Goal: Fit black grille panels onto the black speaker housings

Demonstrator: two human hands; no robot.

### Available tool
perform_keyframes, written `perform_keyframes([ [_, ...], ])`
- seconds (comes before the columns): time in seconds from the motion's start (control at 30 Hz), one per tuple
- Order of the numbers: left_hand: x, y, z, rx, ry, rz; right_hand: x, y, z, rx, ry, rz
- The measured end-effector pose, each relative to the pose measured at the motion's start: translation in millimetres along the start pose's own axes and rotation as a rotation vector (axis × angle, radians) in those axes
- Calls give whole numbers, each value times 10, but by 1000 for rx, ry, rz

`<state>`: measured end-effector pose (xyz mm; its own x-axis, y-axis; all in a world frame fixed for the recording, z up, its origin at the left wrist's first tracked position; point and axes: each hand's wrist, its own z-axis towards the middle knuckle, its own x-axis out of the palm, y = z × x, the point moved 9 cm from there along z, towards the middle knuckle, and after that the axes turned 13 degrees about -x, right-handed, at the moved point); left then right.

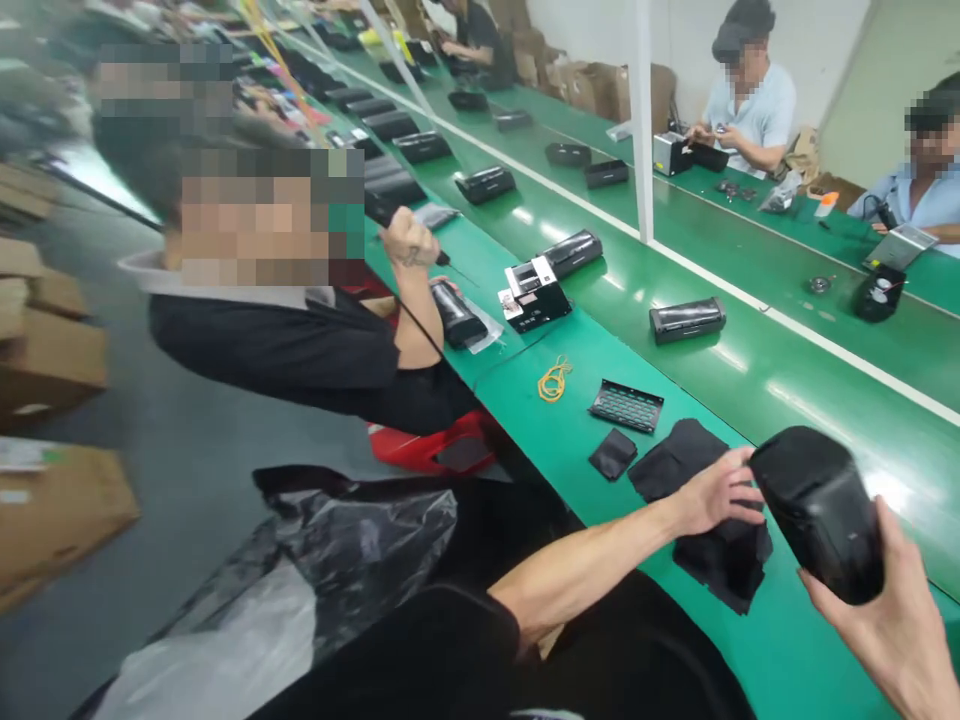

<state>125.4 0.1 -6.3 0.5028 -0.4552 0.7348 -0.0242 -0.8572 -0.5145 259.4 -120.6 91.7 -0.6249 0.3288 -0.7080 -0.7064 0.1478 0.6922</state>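
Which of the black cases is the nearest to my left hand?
The case in your right hand, beside your left hand; the others are farther away.

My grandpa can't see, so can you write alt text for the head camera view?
A person's right grip holds a black case above a green table, the left grip close beside it. Black cloth-like pieces lie below; other people and similar cases are beyond.

Both bare hands are raised at the right, the left one loosely open, the right one curled in a grip.
The bare left forearm [592, 570] slants from near left to far right, ending in the left hand [709, 492], its fingers parted and pointing right. The right hand [896, 625] rises at near right, thumb at left, fingers pointing far.
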Motion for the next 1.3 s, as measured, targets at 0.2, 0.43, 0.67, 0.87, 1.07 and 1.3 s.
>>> perform_keyframes([
  [0.2, 73, -438, -290, 198, 21, 567, -20, 304, -41, -338, 185, -604],
  [0.43, 148, -335, -375, 243, 32, 644, 41, 510, -232, -335, 151, -624],
  [0.67, 256, -386, -537, 284, 39, 507, -413, 18, -785, -32, -111, -184],
  [0.87, 319, -443, -682, 303, -29, 476, -279, -159, -1027, 172, -196, 331],
  [1.07, 448, -406, -859, 310, -105, 505, -260, -228, -1036, 169, -211, 414],
  [1.3, -141, -32, -668, 68, -477, 548, 469, -957, -1117, 455, -154, 750],
])
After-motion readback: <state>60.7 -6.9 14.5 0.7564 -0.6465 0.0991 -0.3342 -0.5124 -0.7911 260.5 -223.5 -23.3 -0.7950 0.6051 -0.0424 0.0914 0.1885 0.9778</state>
